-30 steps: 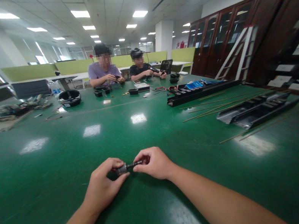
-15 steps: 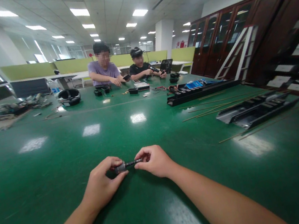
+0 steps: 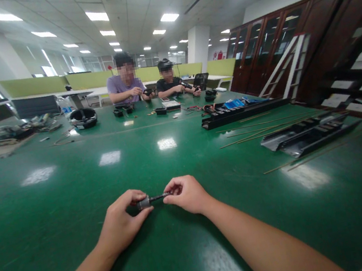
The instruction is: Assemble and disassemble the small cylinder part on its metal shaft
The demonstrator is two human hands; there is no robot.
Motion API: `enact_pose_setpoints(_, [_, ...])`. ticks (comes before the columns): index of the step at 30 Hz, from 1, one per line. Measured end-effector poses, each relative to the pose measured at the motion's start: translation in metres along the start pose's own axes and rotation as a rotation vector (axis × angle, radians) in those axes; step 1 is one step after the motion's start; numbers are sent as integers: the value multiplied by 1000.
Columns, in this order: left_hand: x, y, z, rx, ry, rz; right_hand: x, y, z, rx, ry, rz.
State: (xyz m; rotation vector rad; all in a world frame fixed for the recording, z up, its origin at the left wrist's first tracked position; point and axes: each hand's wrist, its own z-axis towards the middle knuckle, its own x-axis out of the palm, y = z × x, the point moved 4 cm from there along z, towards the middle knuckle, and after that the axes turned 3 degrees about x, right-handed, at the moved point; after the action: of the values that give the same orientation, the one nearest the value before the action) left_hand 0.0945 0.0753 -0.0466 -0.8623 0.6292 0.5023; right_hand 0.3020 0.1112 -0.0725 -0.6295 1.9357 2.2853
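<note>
Gripping, left hand (image 3: pixel 121 221): cylinder (image 3: pixel 144 202), between thumb and fingers
Right hand (image 3: pixel 190 197): pinching rod (image 3: pixel 157 197), right of cylinder
Rails (image 3: pixel 307 137): on bench (image 3: pixel 174 258), beyond cylinder, rightward

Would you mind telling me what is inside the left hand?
The left hand holds a grey cylinder, with a dark rod extending to the right hand; the cylinder's left end is covered.

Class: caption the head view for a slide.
Left hand and right hand hold a shafted part over a green table.
</note>
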Motion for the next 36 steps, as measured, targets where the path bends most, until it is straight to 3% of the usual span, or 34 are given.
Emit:
enact_pose_setpoints(12, [-2, 1, 2, -61, -1, -36, -4, -2, 1, 14, -26, 14])
enact_pose_setpoints(19, [-12, 16, 6, -288, -104, 10, -8, 0, 2, 35, -87, 32])
enact_pose_setpoints(24, [-14, 37, 6, -471, -166, -154, -3, -4, 3, 30, -78, 5])
enact_pose_setpoints(29, [-15, 50, -3, -614, -355, -547, -1, -3, 1, 26, -58, -31])
enact_pose_setpoints(32, [-29, 50, -12, -678, -417, -673, -2, 0, -1, 19, -56, -59])
enact_pose_setpoints(36, [-78, 48, -40, -790, -392, -549, -2, 2, -2, 17, -47, -67])
